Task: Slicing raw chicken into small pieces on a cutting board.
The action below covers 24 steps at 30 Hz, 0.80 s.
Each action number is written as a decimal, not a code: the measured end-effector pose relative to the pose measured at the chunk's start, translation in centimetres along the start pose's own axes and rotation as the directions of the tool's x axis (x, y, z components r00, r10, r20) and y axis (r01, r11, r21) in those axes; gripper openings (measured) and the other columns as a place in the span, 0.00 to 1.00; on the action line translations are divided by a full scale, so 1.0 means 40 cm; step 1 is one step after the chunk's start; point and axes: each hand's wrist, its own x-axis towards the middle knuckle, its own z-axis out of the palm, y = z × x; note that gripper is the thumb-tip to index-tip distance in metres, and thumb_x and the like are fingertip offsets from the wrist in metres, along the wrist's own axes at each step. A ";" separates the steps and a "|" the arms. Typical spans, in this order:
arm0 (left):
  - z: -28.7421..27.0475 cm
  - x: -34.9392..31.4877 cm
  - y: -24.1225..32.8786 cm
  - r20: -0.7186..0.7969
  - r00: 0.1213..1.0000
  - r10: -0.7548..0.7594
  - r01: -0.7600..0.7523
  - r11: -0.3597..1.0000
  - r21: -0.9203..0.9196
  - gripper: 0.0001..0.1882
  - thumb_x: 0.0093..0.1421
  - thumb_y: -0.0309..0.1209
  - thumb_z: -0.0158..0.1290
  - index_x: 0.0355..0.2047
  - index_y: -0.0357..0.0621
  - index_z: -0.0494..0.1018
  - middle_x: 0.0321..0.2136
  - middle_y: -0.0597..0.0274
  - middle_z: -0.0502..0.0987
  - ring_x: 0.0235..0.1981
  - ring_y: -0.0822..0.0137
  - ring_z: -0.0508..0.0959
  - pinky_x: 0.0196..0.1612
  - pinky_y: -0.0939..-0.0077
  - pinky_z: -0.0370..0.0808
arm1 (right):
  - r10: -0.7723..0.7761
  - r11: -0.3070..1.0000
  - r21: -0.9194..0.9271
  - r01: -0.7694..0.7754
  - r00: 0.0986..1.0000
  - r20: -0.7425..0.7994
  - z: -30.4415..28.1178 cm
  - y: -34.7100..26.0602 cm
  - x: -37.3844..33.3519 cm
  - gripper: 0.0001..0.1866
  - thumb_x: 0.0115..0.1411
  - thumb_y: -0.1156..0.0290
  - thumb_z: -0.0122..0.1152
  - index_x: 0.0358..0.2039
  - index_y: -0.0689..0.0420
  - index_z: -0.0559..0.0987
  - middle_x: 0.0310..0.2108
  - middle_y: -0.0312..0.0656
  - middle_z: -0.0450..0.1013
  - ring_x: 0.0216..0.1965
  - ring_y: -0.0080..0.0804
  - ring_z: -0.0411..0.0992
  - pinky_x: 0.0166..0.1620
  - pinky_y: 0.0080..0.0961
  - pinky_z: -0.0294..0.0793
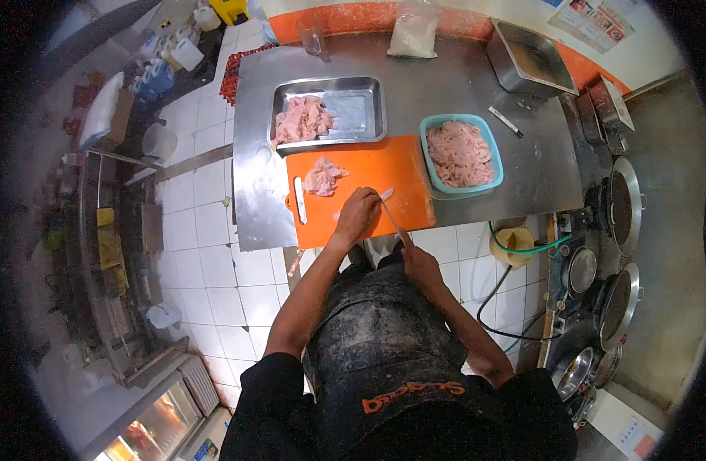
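Note:
An orange cutting board (411, 165) lies along the near edge of the steel table. My right hand (422, 269) is closed round the handle of a knife (396, 220), its blade pointing up and left over the board. At the blade's tip, my left hand (358, 213) rests on the board with curled fingers; whatever they pinch is hidden. A small pale strip of raw meat (387, 194) lies just right of those fingertips. Farther left on the board sits a heap of raw pink meat (324, 177), probably chicken, with a narrow white strip-like object (300, 201) beside it.
Behind the board, a steel tray (361, 132) holds larger meat pieces at its left. A light-blue tub (494, 157) of cut meat stands right. Farther back are a glass (311, 37), a bag of whitish contents (414, 31) and a deep steel pan (514, 71). A marker-like object (506, 121) lies nearby.

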 end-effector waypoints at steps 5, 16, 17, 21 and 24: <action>0.025 -0.001 -0.028 0.046 0.998 0.036 -0.037 0.999 0.033 0.08 0.54 0.24 0.53 0.35 0.36 0.74 0.34 0.54 0.74 0.37 0.53 0.74 0.40 0.63 0.73 | 0.037 0.991 -0.127 -0.038 0.999 -0.014 -0.011 -0.057 0.123 0.28 0.66 0.65 0.43 0.66 0.45 0.54 0.25 0.54 0.74 0.26 0.53 0.74 0.29 0.48 0.73; 0.012 0.004 0.008 0.016 1.000 -0.009 0.008 0.996 0.091 0.08 0.53 0.23 0.53 0.35 0.37 0.74 0.33 0.54 0.74 0.37 0.54 0.74 0.38 0.63 0.73 | 0.049 0.996 0.079 -0.048 0.999 -0.011 0.076 0.064 0.000 0.29 0.65 0.66 0.43 0.66 0.47 0.53 0.22 0.51 0.74 0.24 0.49 0.75 0.28 0.46 0.74; 0.006 0.001 0.010 0.022 1.000 -0.010 0.008 0.996 0.092 0.08 0.53 0.23 0.53 0.35 0.37 0.74 0.33 0.54 0.74 0.37 0.54 0.74 0.38 0.63 0.73 | 0.020 0.998 -0.059 -0.022 0.999 -0.028 0.065 0.030 0.029 0.29 0.65 0.66 0.43 0.67 0.48 0.52 0.22 0.50 0.74 0.24 0.49 0.75 0.27 0.45 0.74; 0.007 0.002 0.022 -0.041 0.999 0.022 -0.021 0.999 0.040 0.09 0.53 0.22 0.53 0.35 0.38 0.74 0.32 0.54 0.74 0.36 0.54 0.74 0.38 0.65 0.73 | -0.070 0.972 -0.227 0.056 0.996 -0.054 0.016 -0.035 0.108 0.31 0.65 0.66 0.43 0.67 0.51 0.49 0.22 0.49 0.74 0.23 0.48 0.74 0.27 0.44 0.74; 0.016 0.007 0.010 -0.051 0.998 0.026 -0.024 0.999 0.038 0.10 0.53 0.23 0.55 0.38 0.40 0.75 0.33 0.54 0.75 0.36 0.53 0.75 0.39 0.65 0.74 | -0.081 0.995 -0.078 0.068 0.980 -0.181 0.078 0.057 0.074 0.31 0.65 0.65 0.43 0.67 0.48 0.50 0.22 0.50 0.74 0.24 0.50 0.74 0.28 0.45 0.74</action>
